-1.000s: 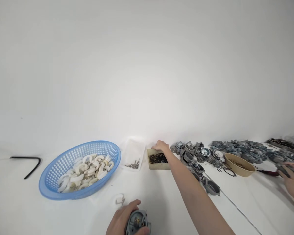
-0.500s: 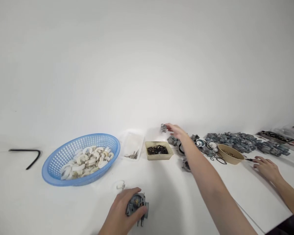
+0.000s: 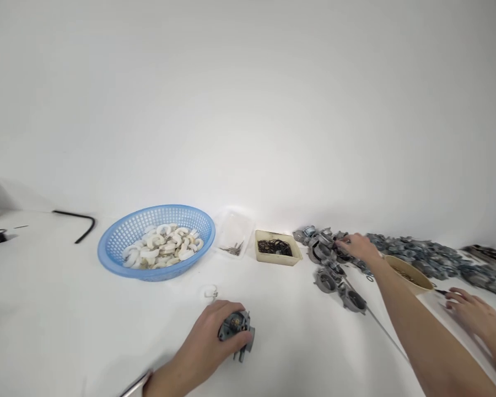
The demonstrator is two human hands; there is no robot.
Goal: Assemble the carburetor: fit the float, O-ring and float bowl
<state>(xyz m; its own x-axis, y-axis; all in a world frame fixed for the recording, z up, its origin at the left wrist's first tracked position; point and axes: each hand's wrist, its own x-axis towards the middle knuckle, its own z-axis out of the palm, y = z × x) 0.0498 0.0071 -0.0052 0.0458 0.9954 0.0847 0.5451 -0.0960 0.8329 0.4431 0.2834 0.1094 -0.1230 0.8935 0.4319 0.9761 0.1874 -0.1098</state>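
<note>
My left hand (image 3: 209, 341) is closed round a small grey metal carburettor body (image 3: 236, 326) that rests on the white table near the front edge. My right hand (image 3: 356, 246) is stretched far out to the right and rests on a heap of grey metal covers (image 3: 328, 259); its fingers curl down onto one of them, and I cannot make out whether they grip it. A small white ring part (image 3: 210, 291) lies just beyond my left hand.
A blue basket (image 3: 119, 245) of white curved pieces stands at the left, then a clear tray (image 3: 234, 230) with pins and a beige box (image 3: 278, 256) of black rings. A tan bowl (image 3: 409, 274) and more grey parts lie right. Another person's hand (image 3: 471, 312) rests there.
My right hand has left the beige box of rings, swung past the far parts and come down on the heap of grey covers. My view has shifted left. The left hand keeps its hold.
</note>
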